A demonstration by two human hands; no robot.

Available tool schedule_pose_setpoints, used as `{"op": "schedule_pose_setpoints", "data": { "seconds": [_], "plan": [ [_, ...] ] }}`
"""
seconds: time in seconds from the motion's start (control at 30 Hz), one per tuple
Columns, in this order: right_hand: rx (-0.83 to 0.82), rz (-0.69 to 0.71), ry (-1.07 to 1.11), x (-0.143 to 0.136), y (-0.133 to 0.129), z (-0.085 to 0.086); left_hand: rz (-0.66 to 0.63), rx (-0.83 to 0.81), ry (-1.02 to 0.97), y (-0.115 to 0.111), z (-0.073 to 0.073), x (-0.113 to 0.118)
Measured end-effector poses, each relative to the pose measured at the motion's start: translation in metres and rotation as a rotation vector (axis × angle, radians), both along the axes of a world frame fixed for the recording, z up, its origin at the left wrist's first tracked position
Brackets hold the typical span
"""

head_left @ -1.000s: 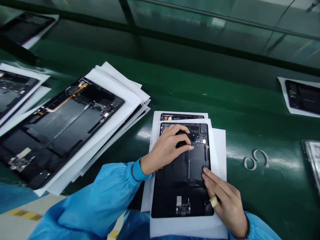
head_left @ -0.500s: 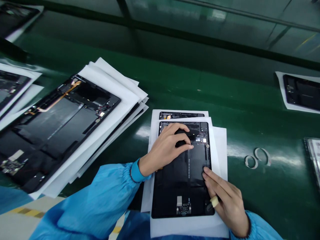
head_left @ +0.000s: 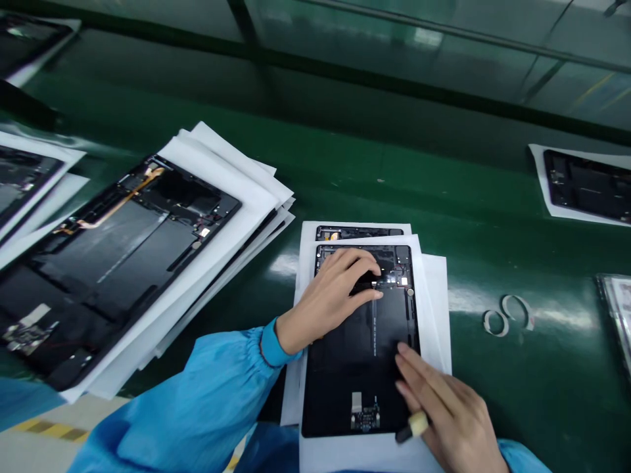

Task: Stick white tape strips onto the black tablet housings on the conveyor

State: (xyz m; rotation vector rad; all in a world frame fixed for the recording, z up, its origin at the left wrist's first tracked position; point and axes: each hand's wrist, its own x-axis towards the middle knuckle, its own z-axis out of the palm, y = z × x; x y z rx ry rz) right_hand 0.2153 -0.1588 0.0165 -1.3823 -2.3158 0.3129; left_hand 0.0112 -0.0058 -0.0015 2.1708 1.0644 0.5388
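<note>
An opened black tablet housing [head_left: 340,387] lies on white paper in front of me, with a small circuit board [head_left: 365,418] at its near end. Over its upper half curves my left hand [head_left: 328,299], thumb and fingers apart, the fingertips close to the connectors near the top. Beside the lower right edge is my right hand [head_left: 446,401], slightly blurred, its longer fingers stretched over the housing. Low in this hand sits a short dark-tipped tool with a pale yellow band [head_left: 418,424]; its other end is hidden. A second tablet housing [head_left: 365,231] shows beneath the paper.
A stack of tablet housings interleaved with white paper [head_left: 251,187] lies at left. Two pale rings of tape [head_left: 517,312] rest on the green table [head_left: 345,157] at right. Another housing [head_left: 586,184] lies far right, near a clear-edged tray-like thing [head_left: 616,309].
My right hand has drawn back toward me, lifting the dark-tipped tool off the housing's lower right corner. My left thumb and fingers have spread slightly apart. The view has shifted a little.
</note>
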Motion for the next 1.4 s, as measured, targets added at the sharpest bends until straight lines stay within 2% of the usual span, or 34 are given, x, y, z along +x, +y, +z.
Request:
{"op": "schedule_pose_setpoints", "data": {
  "seconds": [0.07,0.13,0.2,0.27,0.4,0.53,0.63,0.7,0.8,0.87,0.97,1.07,1.13,1.2,1.3,1.33,1.4],
  "plan": [
    [-0.023,0.115,-0.069,-0.008,0.000,0.007,-0.001,0.006,-0.034,0.000,0.000,0.001],
    [-0.039,0.166,-0.151,-0.015,0.003,0.009,0.039,0.025,-0.107,-0.002,0.003,0.001],
    [-0.029,0.124,-0.218,-0.019,0.012,0.007,0.156,0.071,-0.199,-0.006,0.008,-0.003],
    [-0.015,0.069,-0.255,-0.022,0.028,0.004,0.309,0.117,-0.210,-0.015,0.013,-0.014],
    [-0.032,-0.023,-0.247,-0.027,0.065,0.004,0.499,0.124,0.028,-0.051,0.013,-0.049],
    [-0.068,-0.146,-0.073,-0.016,0.073,0.010,0.509,0.051,0.241,-0.094,0.001,-0.070],
    [-0.055,-0.386,-0.023,0.008,0.059,0.010,0.530,0.009,0.264,-0.109,-0.006,-0.063],
    [-0.163,-0.486,-0.066,0.025,0.048,0.004,0.564,-0.029,0.232,-0.108,-0.007,-0.054],
    [-0.358,-0.465,0.018,0.038,0.038,-0.010,0.589,-0.118,0.139,-0.099,-0.005,-0.043],
    [-0.411,-0.422,0.121,0.037,0.033,-0.017,0.608,-0.168,0.047,-0.097,-0.001,-0.037],
    [-0.405,-0.404,0.266,0.030,0.027,-0.021,0.626,-0.252,-0.154,-0.100,0.011,-0.029],
    [-0.374,-0.433,0.409,0.023,0.026,-0.013,0.616,-0.349,-0.310,-0.098,0.032,-0.028],
    [-0.356,-0.445,0.490,0.021,0.030,-0.004,0.629,-0.327,-0.365,-0.082,0.052,-0.031],
    [-0.301,-0.477,0.555,0.023,0.037,0.004,0.634,-0.260,-0.431,-0.045,0.074,-0.035],
    [-0.179,-0.583,0.612,0.031,0.049,0.006,0.581,-0.214,-0.540,0.043,0.095,-0.030],
    [-0.159,-0.612,0.625,0.033,0.052,0.003,0.572,-0.197,-0.540,0.077,0.095,-0.026],
    [-0.154,-0.639,0.646,0.035,0.054,-0.007,0.644,-0.181,-0.430,0.140,0.087,-0.017]
  ]
}}
